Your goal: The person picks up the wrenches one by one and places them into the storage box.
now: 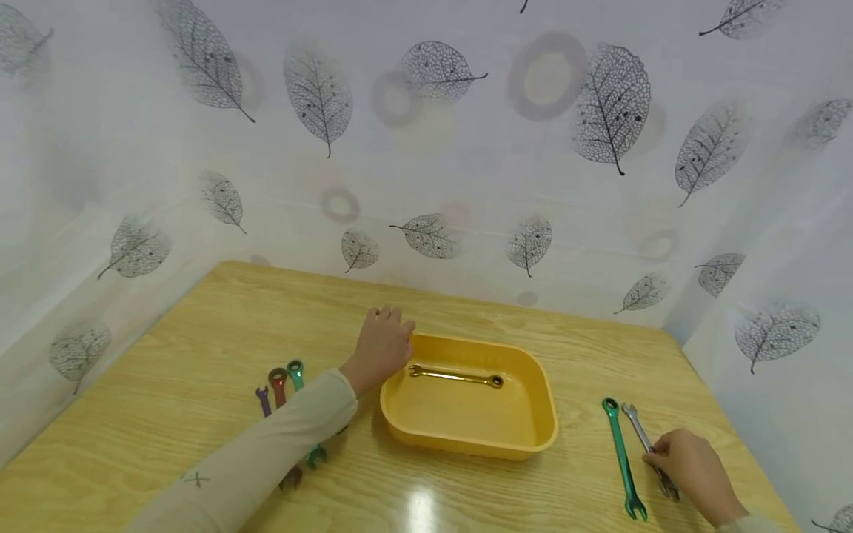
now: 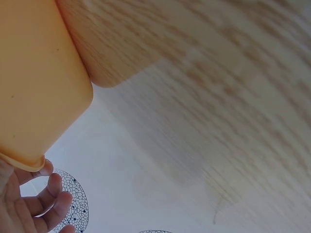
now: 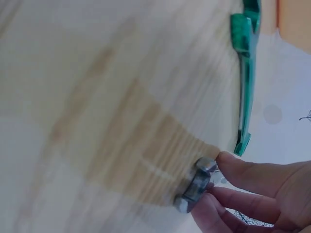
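Observation:
At the far left corner of a yellow plastic tray (image 1: 466, 446), my left hand (image 1: 383, 348) holds the rim; the left wrist view has the fingers (image 2: 54, 206) curled by that corner. A gold combination wrench (image 1: 453, 377) lies inside the tray, near its back wall. Off to the right, my right hand (image 1: 693, 470) pinches a silver wrench (image 1: 638, 428) between thumb and fingers, its lower part partly covered by them. In the right wrist view the silver wrench's near end (image 3: 195, 185) is close over the tabletop. A green wrench (image 1: 620, 451) lies just left of it.
Left of the tray are a purple wrench (image 1: 263, 401), a red wrench (image 1: 278, 385) and another green wrench (image 1: 296, 374), partly hidden under my left forearm (image 1: 266, 451). A leaf-patterned white curtain (image 1: 466, 163) borders the wooden table (image 1: 220, 326) at the back and sides.

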A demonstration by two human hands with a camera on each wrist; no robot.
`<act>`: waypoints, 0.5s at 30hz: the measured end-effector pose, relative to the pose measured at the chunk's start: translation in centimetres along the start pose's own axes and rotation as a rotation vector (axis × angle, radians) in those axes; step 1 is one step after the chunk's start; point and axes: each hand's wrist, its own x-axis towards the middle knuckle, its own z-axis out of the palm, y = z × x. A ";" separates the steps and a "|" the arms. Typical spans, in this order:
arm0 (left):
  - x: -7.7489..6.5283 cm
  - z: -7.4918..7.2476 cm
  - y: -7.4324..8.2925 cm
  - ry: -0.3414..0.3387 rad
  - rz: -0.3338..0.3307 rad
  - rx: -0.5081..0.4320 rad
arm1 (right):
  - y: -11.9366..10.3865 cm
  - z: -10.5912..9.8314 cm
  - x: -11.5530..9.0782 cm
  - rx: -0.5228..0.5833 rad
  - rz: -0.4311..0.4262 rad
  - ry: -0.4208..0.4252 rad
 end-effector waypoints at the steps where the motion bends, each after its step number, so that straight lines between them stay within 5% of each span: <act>1: 0.0 0.0 0.0 -0.006 -0.001 0.000 | 0.0 0.0 -0.1 0.001 0.001 0.001; 15: 0.1 -0.1 0.0 -0.029 -0.007 -0.014 | 0.5 0.0 -0.1 0.025 0.023 -0.016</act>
